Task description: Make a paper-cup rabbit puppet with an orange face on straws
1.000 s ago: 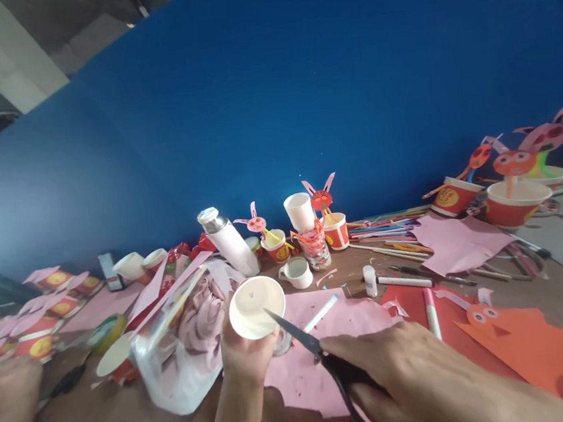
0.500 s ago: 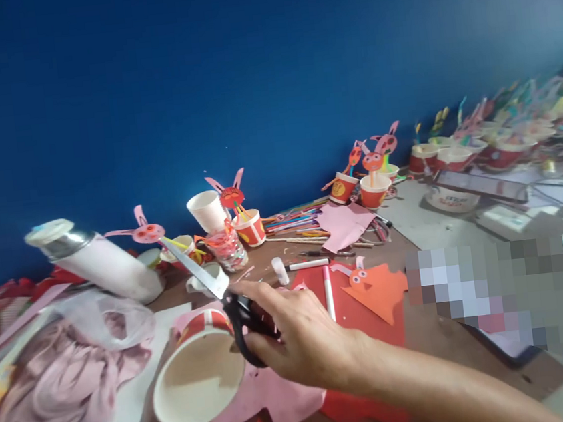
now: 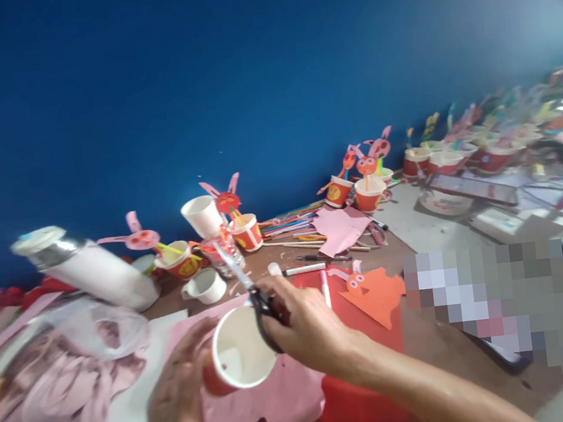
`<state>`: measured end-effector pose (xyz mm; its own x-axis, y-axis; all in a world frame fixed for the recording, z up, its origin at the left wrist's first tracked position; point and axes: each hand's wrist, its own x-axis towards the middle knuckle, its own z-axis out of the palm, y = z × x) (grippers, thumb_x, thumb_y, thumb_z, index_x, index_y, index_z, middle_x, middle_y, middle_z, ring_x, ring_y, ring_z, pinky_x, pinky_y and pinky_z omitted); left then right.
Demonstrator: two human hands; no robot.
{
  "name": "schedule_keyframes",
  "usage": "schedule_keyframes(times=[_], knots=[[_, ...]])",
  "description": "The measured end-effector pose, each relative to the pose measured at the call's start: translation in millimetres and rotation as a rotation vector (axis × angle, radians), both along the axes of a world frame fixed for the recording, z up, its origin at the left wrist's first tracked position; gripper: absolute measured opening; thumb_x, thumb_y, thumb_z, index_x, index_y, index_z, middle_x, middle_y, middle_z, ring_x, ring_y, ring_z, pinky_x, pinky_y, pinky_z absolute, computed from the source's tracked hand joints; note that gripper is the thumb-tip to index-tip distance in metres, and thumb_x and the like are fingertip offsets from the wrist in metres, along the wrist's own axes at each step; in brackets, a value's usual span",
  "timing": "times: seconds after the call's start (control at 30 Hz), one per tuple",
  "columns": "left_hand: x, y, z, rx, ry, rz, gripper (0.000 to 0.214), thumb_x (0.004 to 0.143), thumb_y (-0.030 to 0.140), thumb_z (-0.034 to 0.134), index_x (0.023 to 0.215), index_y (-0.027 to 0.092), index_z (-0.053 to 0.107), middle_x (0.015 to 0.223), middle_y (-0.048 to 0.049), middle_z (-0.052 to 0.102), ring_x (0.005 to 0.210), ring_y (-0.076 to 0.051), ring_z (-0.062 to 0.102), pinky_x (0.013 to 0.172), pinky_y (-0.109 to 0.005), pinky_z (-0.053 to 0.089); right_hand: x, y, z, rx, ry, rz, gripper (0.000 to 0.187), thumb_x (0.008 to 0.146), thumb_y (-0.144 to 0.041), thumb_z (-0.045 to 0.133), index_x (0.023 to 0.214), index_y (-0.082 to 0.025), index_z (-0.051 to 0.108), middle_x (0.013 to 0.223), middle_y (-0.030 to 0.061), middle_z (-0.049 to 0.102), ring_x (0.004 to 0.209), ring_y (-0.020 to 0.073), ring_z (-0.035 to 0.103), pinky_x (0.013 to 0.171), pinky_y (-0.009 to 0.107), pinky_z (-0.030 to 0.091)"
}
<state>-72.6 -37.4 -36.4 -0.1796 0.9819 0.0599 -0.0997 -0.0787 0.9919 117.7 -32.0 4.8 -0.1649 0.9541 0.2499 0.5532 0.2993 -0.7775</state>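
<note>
My right hand (image 3: 306,322) grips a pair of scissors (image 3: 234,266) by the black handles, with the blades together and pointing up and left. Beneath the scissors is a red and white paper cup (image 3: 237,366), its mouth tilted toward me. My left hand (image 3: 177,390), smeared by motion, is against the cup's left side and holds it. Pink paper (image 3: 294,398) with cut edges lies under the cup. Just right of my right hand are an orange paper piece (image 3: 378,295) with a small face and a red sheet (image 3: 361,390).
A white mug (image 3: 206,287), a leaning white flask (image 3: 101,273) and a stacked white cup (image 3: 202,217) stand toward the back. Cups with paper rabbit heads (image 3: 370,191) line the blue wall. Pink cloth (image 3: 65,408) lies left; a phone (image 3: 507,345) is at right.
The cup has moved right and away from me, and looks smaller. My left hand, a faint blur before, now shows at its left side. The scissors have shifted slightly right.
</note>
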Motion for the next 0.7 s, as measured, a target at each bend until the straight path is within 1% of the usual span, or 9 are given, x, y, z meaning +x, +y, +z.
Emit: schedule_keyframes(times=[0.07,0.1,0.13,0.2,0.27,0.4,0.53,0.6,0.7], knots=[[4.5,-5.9,0.0,0.186,0.129,-0.136,0.048,0.064,0.042,0.067,0.104,0.016,0.064,0.112,-0.0067,0.062,0.111,-0.028,0.048,0.088,-0.024,0.042,1.2,-0.3,-1.1,-0.014,0.002,-0.016,0.029,0.074,-0.016,0.045,0.102,-0.021,0.050,0.058,-0.0058,0.050,0.048,0.0103,0.045,0.047,0.019,0.032],[6.7,-7.6,-0.8,0.233,0.162,-0.199,0.054,0.063,0.043,0.067,0.110,0.016,0.061,0.115,-0.0085,0.059,0.110,-0.030,0.049,0.088,-0.028,0.042,1.4,0.4,-2.3,-0.023,-0.002,-0.033,0.028,0.075,-0.017,0.044,0.102,-0.021,0.050,0.056,-0.0064,0.047,0.046,0.0104,0.044,0.046,0.019,0.031],[8.5,-8.2,-1.8,0.254,0.187,-0.214,0.058,0.063,0.040,0.069,0.114,0.018,0.057,0.119,-0.0095,0.057,0.110,-0.031,0.049,0.090,-0.032,0.042,1.2,1.5,-3.8,-0.031,-0.005,-0.043,0.028,0.075,-0.017,0.044,0.102,-0.022,0.051,0.055,-0.0065,0.046,0.046,0.0105,0.043,0.045,0.019,0.030],[9.4,-7.1,-3.0,0.248,0.252,-0.258,0.058,0.063,0.030,0.071,0.118,0.021,0.053,0.121,-0.0099,0.054,0.110,-0.031,0.049,0.091,-0.035,0.041,-0.2,4.3,-6.8,-0.050,0.004,-0.045,0.030,0.076,-0.018,0.044,0.105,-0.022,0.050,0.053,-0.0070,0.044,0.045,0.0108,0.042,0.044,0.020,0.029],[6.9,-4.6,-2.7,0.205,0.240,-0.283,0.059,0.064,0.028,0.071,0.119,0.021,0.052,0.120,-0.0103,0.055,0.110,-0.030,0.049,0.091,-0.037,0.041,-2.4,5.5,-8.1,-0.077,0.035,-0.017,0.031,0.076,-0.018,0.044,0.107,-0.022,0.050,0.052,-0.0072,0.045,0.045,0.0110,0.042,0.045,0.020,0.030],[-5.2,1.3,-3.1,0.054,0.111,-0.303,0.060,0.063,0.042,0.069,0.116,0.018,0.054,0.109,-0.0118,0.062,0.097,-0.029,0.056,0.078,-0.036,0.049,-4.6,0.2,-0.5,-0.191,0.220,0.036,0.032,0.077,-0.020,0.043,0.108,-0.020,0.050,0.049,-0.0081,0.041,0.043,0.0099,0.041,0.044,0.020,0.033],[-19.6,8.8,-9.5,0.023,0.039,-0.252,0.064,0.061,0.053,0.065,0.111,0.015,0.058,0.091,-0.0103,0.066,0.080,-0.024,0.060,0.067,-0.031,0.050,1.4,-14.0,16.4,-0.394,0.415,0.103,0.036,0.076,-0.028,0.049,0.110,-0.015,0.053,0.050,-0.0084,0.036,0.042,0.0073,0.035,0.038,0.018,0.029],[-24.2,11.2,-11.0,0.042,0.026,-0.229,0.065,0.061,0.057,0.064,0.109,0.014,0.059,0.088,-0.0104,0.067,0.077,-0.024,0.060,0.066,-0.030,0.049,6.9,-22.7,22.1,-0.498,0.425,0.137,0.036,0.075,-0.029,0.050,0.107,-0.014,0.057,0.050,-0.0081,0.035,0.041,0.0060,0.030,0.037,0.017,0.027],[-26.3,12.2,-8.8,0.080,0.010,-0.222,0.066,0.060,0.059,0.063,0.106,0.013,0.060,0.090,-0.0122,0.066,0.083,-0.026,0.060,0.071,-0.031,0.048,14.2,-33.0,22.4,-0.600,0.345,0.161,0.032,0.073,-0.028,0.054,0.102,-0.016,0.062,0.047,-0.0076,0.037,0.038,0.0047,0.028,0.033,0.016,0.023]])
